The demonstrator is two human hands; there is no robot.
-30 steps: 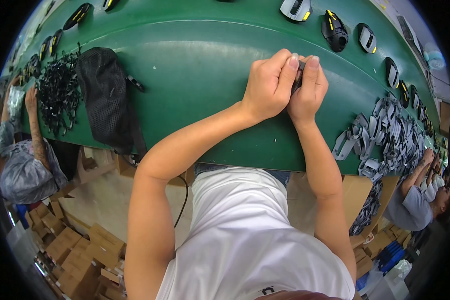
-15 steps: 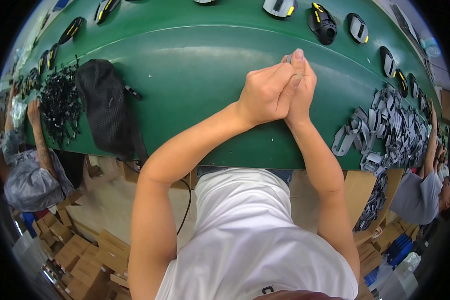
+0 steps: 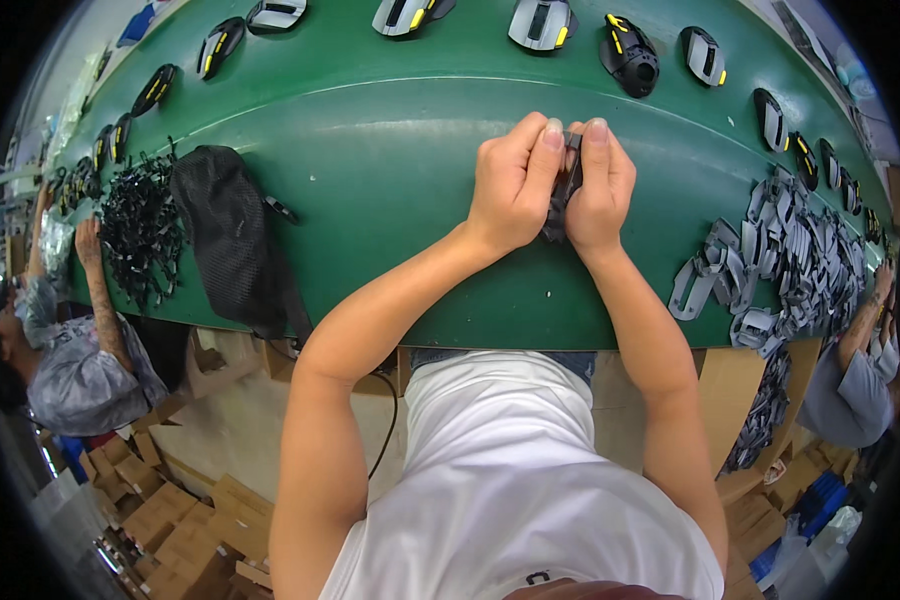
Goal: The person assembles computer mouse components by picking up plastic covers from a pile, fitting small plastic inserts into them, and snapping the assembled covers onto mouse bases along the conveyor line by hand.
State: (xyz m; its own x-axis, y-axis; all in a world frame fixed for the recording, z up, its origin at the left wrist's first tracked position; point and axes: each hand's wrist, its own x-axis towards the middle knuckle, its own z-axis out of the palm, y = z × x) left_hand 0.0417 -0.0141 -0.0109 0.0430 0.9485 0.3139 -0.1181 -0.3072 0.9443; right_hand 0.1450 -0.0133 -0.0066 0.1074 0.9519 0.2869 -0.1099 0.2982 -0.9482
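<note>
A: Which step do we have in hand?

B: We judge it to be a two-handed gripping step. Our left hand (image 3: 515,185) and right hand (image 3: 602,190) are both curled closed, thumbs uppermost, clasping one dark part (image 3: 562,200) between them.

A: Where do we locate the part?

B: Over the green table (image 3: 390,230), well apart from both piles. Its upper end shows between the thumbs and its lower end between the heels of the hands. Fingers cover the rest, so we cannot tell its full shape.

A: What does the next move call for?

B: From this pose, in our judgement: matched pressure from both hands, with the thumbs aligned.

A: What quantities do we record?

B: Dark part, held: one. Mouse-shaped shells (image 3: 629,60), well spaced along the far arc: eight; toward both rims, others overlap too closely for us to count. Pile of grey parts (image 3: 805,250), at right: one. Pile of black parts (image 3: 140,225), at left: one. We cannot count the pieces in either pile. Black mesh bag (image 3: 225,235), just beside the black pile: one. Small black piece (image 3: 281,209), near the bag: one. Co-workers: at least one on each side.
</note>
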